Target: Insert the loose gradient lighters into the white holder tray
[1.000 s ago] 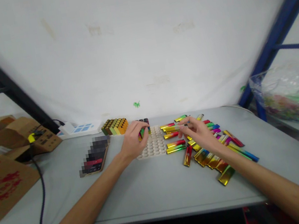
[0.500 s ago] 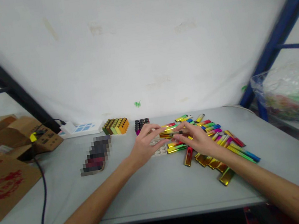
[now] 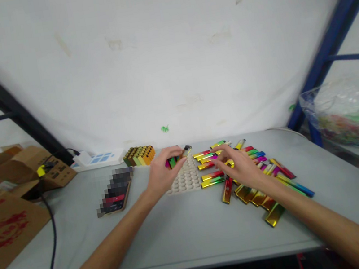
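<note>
Near half of the bench (image 3: 188, 233) lies bare from 6 o'clock up to the holed tray (image 3: 187, 182): wide lane. 3 o'clock: spread of shiny sticks (image 3: 260, 194) blocks low passes. 9 o'clock: phone (image 3: 115, 192), then cable (image 3: 52, 223) & cardboard boxes (image 3: 2, 221) at the edge. 12 o'clock: power strip (image 3: 98, 157) & block of yellow pieces (image 3: 140, 154), wall (image 3: 168, 63) right behind. Plastic bag (image 3: 343, 117) off-bench at 2.

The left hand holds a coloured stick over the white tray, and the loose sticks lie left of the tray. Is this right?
No: the head view shows the loose sticks right of the white tray. The left hand does hold a coloured stick over it.
</note>
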A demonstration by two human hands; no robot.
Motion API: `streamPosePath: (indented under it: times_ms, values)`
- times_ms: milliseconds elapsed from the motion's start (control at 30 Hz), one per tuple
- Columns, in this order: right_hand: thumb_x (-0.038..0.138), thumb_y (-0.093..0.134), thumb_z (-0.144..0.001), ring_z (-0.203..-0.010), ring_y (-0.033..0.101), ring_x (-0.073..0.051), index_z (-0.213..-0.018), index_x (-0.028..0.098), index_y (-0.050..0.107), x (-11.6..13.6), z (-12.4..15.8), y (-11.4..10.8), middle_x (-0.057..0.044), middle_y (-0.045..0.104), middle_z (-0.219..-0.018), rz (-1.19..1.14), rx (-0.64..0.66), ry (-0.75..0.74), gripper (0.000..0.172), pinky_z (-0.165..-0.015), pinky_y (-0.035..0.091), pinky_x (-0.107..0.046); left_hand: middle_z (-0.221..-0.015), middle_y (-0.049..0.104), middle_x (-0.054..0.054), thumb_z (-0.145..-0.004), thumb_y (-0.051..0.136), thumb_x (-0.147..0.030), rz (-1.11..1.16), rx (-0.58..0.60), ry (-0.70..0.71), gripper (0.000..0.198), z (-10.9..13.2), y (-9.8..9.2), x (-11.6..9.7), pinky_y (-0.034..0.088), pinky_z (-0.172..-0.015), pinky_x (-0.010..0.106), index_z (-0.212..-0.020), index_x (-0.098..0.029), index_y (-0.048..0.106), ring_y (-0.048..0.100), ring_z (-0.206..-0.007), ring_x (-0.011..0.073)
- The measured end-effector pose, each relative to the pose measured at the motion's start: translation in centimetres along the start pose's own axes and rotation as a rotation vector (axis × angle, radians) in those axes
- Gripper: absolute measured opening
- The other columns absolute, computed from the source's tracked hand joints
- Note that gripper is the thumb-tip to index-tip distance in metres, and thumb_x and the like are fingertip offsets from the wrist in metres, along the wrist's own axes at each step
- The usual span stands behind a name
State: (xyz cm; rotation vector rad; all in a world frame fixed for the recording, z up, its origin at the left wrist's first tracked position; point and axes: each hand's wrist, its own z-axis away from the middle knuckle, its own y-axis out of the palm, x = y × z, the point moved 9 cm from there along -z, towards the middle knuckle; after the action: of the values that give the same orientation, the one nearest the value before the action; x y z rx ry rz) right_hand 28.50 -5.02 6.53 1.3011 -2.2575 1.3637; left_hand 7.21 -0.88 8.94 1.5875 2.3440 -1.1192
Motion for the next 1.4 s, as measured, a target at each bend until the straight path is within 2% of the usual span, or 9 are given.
streamPosePath:
  times_ms: [133,267,433,567,667,800,933,1067,1400]
  values:
    - [0.029,0.051,-0.103,-0.071,0.070,-0.018,-0.123,0.021,0.056,0.7,0.1,0.0,0.000,0.074,-0.080,0.060,0.001,-0.041,0.022,-0.071,0.051,-0.028,-0.103,0.075,0.003,-0.095,0.066,-0.029,-0.003,0.018,-0.040,0.044,-0.7,-0.5,1.4,0.052,-0.101,0.037,-0.138,-0.024,0.058,0.070,-0.099,0.0187]
    - [0.029,0.049,-0.104,-0.071,0.069,-0.019,-0.126,0.021,0.057,0.6,0.3,0.6,-0.001,0.073,-0.080,0.099,0.021,-0.057,0.025,-0.072,0.051,-0.029,-0.113,0.074,0.005,-0.096,0.063,-0.031,-0.013,0.005,-0.041,0.034,-1.1,-0.6,2.4,0.051,-0.103,0.038,-0.130,-0.024,0.064,0.069,-0.106,0.0199]
    - [0.032,0.048,-0.104,-0.078,0.072,-0.022,-0.127,0.021,0.057,0.7,0.5,0.9,-0.006,0.076,-0.094,0.138,0.022,-0.063,0.027,-0.073,0.052,-0.032,-0.103,0.075,0.003,-0.096,0.062,-0.032,-0.016,-0.001,-0.063,0.024,-1.2,-0.2,3.3,0.054,-0.096,0.032,-0.119,-0.022,0.063,0.072,-0.098,0.0179]
    - [0.030,0.048,-0.104,-0.080,0.073,-0.021,-0.125,0.020,0.058,1.1,0.4,0.9,-0.007,0.077,-0.095,0.128,0.029,-0.062,0.025,-0.070,0.053,-0.030,-0.093,0.074,0.000,-0.097,0.060,-0.028,0.002,0.013,-0.072,0.038,-1.3,-0.1,3.5,0.052,-0.096,0.031,-0.134,-0.022,0.055,0.071,-0.096,0.0162]
    - [0.028,0.048,-0.104,-0.075,0.071,-0.021,-0.124,0.019,0.058,1.3,0.4,1.1,-0.006,0.076,-0.089,0.151,0.045,-0.076,0.025,-0.067,0.051,-0.029,-0.097,0.073,0.001,-0.097,0.059,-0.029,-0.016,0.057,-0.054,0.046,-1.2,0.1,3.6,0.051,-0.099,0.032,-0.142,-0.023,0.053,0.069,-0.097,0.0164]
    - [0.027,0.045,-0.105,-0.067,0.066,-0.020,-0.118,0.018,0.061,1.8,0.4,1.6,-0.005,0.071,-0.078,0.218,0.102,-0.112,0.022,-0.063,0.047,-0.030,-0.104,0.075,0.004,-0.097,0.060,-0.030,-0.038,0.095,-0.054,0.037,-1.0,0.1,4.1,0.051,-0.100,0.034,-0.132,-0.022,0.062,0.070,-0.099,0.0189]
    - [0.025,0.046,-0.104,-0.075,0.068,-0.021,-0.116,0.017,0.061,2.0,0.4,1.7,-0.007,0.073,-0.086,0.218,0.133,-0.107,0.021,-0.067,0.048,-0.030,-0.114,0.075,0.007,-0.095,0.063,-0.032,-0.095,0.118,0.002,0.028,-1.1,0.0,3.9,0.052,-0.099,0.038,-0.120,-0.022,0.069,0.069,-0.102,0.0212]
    - [0.025,0.046,-0.104,-0.077,0.067,-0.020,-0.113,0.019,0.062,1.6,0.5,1.8,-0.007,0.073,-0.090,0.212,0.144,-0.098,0.019,-0.069,0.048,-0.030,-0.105,0.076,0.007,-0.095,0.066,-0.034,-0.150,0.166,0.105,0.018,-1.1,0.5,3.4,0.052,-0.097,0.042,-0.106,-0.022,0.074,0.067,-0.103,0.0235]
    - [0.023,0.048,-0.103,-0.072,0.065,-0.020,-0.106,0.019,0.064,1.6,0.5,2.1,-0.006,0.071,-0.083,0.235,0.136,-0.140,0.018,-0.066,0.045,-0.029,-0.102,0.076,0.008,-0.095,0.065,-0.031,-0.201,0.191,0.137,0.020,-1.1,0.7,3.4,0.053,-0.094,0.044,-0.109,-0.024,0.078,0.064,-0.101,0.0245]
